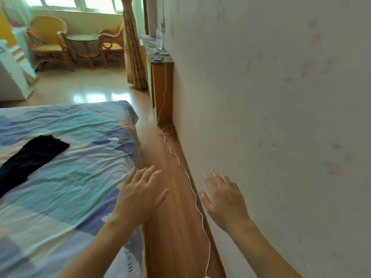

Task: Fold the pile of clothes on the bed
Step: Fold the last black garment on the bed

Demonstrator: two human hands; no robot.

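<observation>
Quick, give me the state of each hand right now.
Left hand: open, fingers spread, holding nothing, over the edge of the bed.
Right hand: open, fingers spread, holding nothing, near the wall.

Empty hands (138,195) beside bed (70,187), black garment (30,157)

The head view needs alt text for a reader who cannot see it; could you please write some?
Both hands, left hand and right hand, are open and empty beside a bed with a black garment on it.
</observation>
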